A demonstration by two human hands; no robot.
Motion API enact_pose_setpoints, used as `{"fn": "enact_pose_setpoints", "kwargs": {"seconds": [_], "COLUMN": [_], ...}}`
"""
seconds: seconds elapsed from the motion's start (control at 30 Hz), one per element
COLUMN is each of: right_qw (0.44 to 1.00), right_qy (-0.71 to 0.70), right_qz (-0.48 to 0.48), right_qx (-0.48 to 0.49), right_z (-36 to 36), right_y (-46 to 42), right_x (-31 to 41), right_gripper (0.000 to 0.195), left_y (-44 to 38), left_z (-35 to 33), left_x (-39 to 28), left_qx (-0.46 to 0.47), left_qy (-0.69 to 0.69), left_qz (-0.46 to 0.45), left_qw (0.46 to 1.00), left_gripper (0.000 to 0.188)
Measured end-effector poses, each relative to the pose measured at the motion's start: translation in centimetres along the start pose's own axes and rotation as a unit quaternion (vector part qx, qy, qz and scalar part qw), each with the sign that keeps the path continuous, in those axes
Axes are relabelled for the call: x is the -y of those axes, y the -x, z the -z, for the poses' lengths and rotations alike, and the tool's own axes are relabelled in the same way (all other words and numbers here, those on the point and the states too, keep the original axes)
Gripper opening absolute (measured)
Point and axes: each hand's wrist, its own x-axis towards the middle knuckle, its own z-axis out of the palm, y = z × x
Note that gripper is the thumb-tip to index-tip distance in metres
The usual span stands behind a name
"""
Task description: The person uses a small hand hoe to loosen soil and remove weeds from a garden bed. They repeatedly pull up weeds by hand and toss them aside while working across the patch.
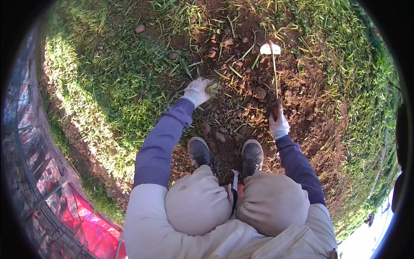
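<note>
My left hand [198,91], in a pale glove, is closed around a small tuft of grass [212,90] above the edge of the green plants. At the right, my right hand [278,124], gloved too, grips the red lower end of a thin-handled hand hoe [275,76]. The tool's shaft points away from me, and a bright metal blade [270,49] shines near its far end. Between and beyond my hands lies reddish-brown broken soil [233,113] strewn with clods and cut stems.
My dark shoes [252,155] stand on the soil below my bent knees. Low green plants [129,87] grow at the left, with more greenery [365,97] at the right. Red sheeting [87,223] and a metal frame border the lower left.
</note>
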Motion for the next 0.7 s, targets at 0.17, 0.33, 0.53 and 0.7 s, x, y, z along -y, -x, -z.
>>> {"fn": "enact_pose_setpoints", "kwargs": {"seconds": [0.17, 0.33, 0.53, 0.7], "right_qw": [1.0, 1.0, 0.999, 1.0], "right_qy": [0.003, -0.007, 0.025, -0.018], "right_qz": [0.01, 0.005, -0.019, -0.012], "right_qx": [-0.016, -0.013, 0.008, 0.009], "right_z": [-0.1, -0.1, -0.3, -0.1], "right_y": [0.5, 0.2, 0.5, 0.5], "right_x": [-0.4, -0.2, -0.9, 0.1], "right_gripper": [0.072, 0.073, 0.073, 0.073], "left_y": [1.3, -1.4, -0.4, -4.2], "left_z": [0.8, 1.0, 3.3, 2.7], "left_x": [-1.5, -5.1, -6.3, -7.9], "left_qx": [-0.046, -0.058, -0.068, -0.057], "left_qy": [0.025, -0.014, 0.021, -0.126], "left_qz": [0.026, -0.046, -0.035, -0.07], "left_qw": [0.998, 0.997, 0.997, 0.988], "left_gripper": [0.063, 0.062, 0.052, 0.052]}}
